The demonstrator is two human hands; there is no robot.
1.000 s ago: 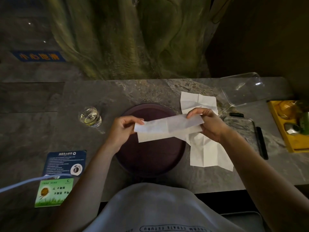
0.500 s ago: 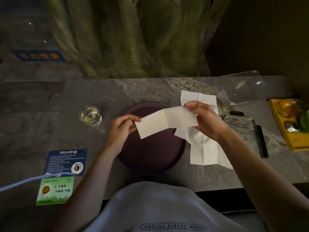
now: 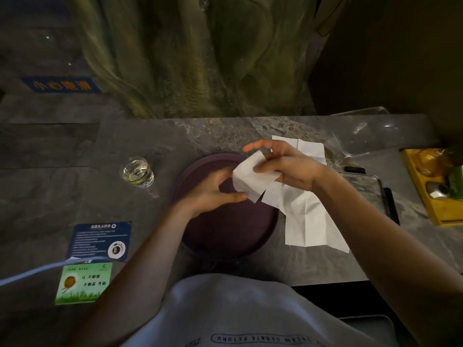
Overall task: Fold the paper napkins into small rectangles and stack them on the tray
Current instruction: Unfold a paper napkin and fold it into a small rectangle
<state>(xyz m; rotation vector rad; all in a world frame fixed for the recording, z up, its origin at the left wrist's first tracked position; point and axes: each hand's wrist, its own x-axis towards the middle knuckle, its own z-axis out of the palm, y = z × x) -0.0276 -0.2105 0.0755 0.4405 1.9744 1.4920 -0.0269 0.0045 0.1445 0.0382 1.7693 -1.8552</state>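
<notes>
The napkin [image 3: 253, 180] is hiding the left hand's [image 3: 208, 196] fingertips; the right hand [image 3: 290, 169] is covering part of the flat napkins [image 3: 308, 221]. The right edge is cutting off the yellow box [image 3: 431, 189]. The blue card's [image 3: 100, 240] print is blurring.

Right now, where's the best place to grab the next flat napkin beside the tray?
Probably pinch the flat napkin by its near left corner, coming from the tray side. It lies flat on the table, and that corner shows uncovered.

single head view, close above the table [image 3: 150, 136], facing forward and down
</notes>
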